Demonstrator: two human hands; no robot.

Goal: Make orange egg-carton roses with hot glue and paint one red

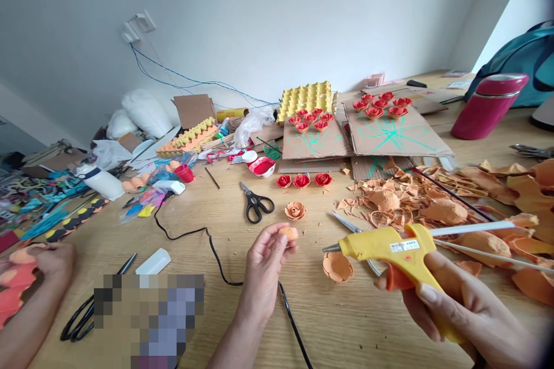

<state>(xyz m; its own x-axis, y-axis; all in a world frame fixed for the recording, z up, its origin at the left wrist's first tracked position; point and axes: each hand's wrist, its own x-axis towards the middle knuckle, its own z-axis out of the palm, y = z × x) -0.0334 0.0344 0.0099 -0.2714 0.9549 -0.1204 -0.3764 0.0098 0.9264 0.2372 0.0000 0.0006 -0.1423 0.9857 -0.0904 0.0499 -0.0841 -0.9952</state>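
Between the thumb and fingers of my left hand (pixel 270 256) is a small orange piece of egg carton (pixel 289 234). My right hand (pixel 459 305) is wrapped round a yellow hot glue gun (pixel 389 248), its nozzle pointing left and a clear glue stick (pixel 474 228) in its back end. Just below the nozzle lies an orange petalled cup (pixel 338 270). An unpainted orange flower (pixel 295 210) rests beyond my left hand, and behind it stand three red flowers (pixel 302 180) in a row. Partly behind the glue gun lie silver scissors (pixel 346 222).
Black-handled scissors (pixel 256 205) and a bowl of red paint (pixel 262 166) lie ahead. Two cardboard sheets (pixel 396 135) bear red flowers. Orange scraps (pixel 385 199) pile up at right, near a pink bottle (pixel 487 106). A black cord (pixel 216 256) crosses the table. Another person's hand (pixel 54 262) holds a carton at left.
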